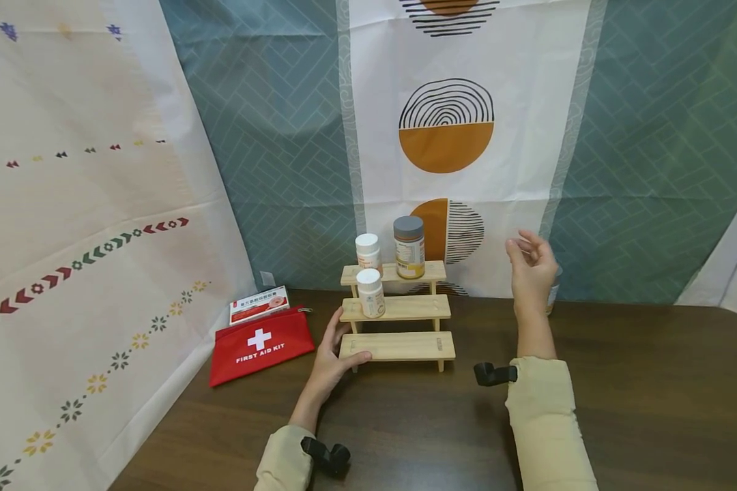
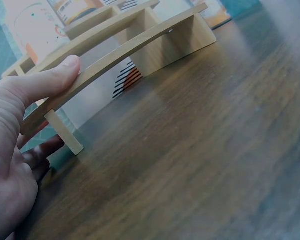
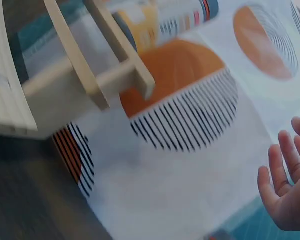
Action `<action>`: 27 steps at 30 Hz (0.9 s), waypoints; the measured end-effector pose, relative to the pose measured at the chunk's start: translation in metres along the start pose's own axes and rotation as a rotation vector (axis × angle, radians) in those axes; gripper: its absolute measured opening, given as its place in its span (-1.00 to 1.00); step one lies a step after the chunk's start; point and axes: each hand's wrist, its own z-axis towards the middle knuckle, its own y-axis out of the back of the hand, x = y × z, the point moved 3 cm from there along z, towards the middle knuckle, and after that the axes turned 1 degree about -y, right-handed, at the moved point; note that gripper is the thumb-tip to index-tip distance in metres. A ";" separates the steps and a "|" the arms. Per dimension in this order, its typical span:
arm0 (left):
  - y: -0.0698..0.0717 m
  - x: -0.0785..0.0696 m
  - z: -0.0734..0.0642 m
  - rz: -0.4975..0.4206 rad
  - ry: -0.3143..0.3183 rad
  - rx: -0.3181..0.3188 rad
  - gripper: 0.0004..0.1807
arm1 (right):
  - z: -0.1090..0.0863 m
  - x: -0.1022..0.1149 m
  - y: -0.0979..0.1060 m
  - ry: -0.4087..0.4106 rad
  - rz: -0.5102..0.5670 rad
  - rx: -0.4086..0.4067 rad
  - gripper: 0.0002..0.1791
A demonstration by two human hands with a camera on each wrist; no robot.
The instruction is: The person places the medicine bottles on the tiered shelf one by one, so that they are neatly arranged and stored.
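My left hand (image 1: 330, 360) grips the left end of a three-tier wooden stand (image 1: 399, 346). In the left wrist view its thumb (image 2: 65, 75) lies over the lowest step, and the other fingers reach beneath. A white bottle (image 1: 371, 300) stands on the middle step. Above it on the top step are another white bottle (image 1: 368, 251) and a larger grey-capped bottle (image 1: 409, 252). Off to the stand's right, my right hand (image 1: 533, 279) is raised with loosely bent fingers and nothing in them. Behind that hand, a partly hidden bottle (image 1: 554, 292) stands at the table's back.
Left of the stand, a red first aid pouch (image 1: 261, 346) lies on the dark wooden table (image 1: 417, 429). A white and red medicine box (image 1: 259, 305) sits against its back edge. Patterned cloths (image 1: 270, 136) hang behind the table and at its left.
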 end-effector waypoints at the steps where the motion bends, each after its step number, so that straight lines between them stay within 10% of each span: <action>1: 0.000 0.000 0.000 -0.005 0.001 0.000 0.10 | 0.003 -0.001 0.005 0.000 0.005 -0.021 -0.73; 18: 0.000 -0.001 -0.002 0.007 0.006 -0.004 0.09 | 0.020 -0.033 0.054 -0.122 -0.179 -0.193 -0.48; 27: 0.000 -0.001 -0.002 -0.006 -0.006 0.006 0.10 | 0.018 -0.049 0.064 -0.243 -0.212 -0.109 -0.33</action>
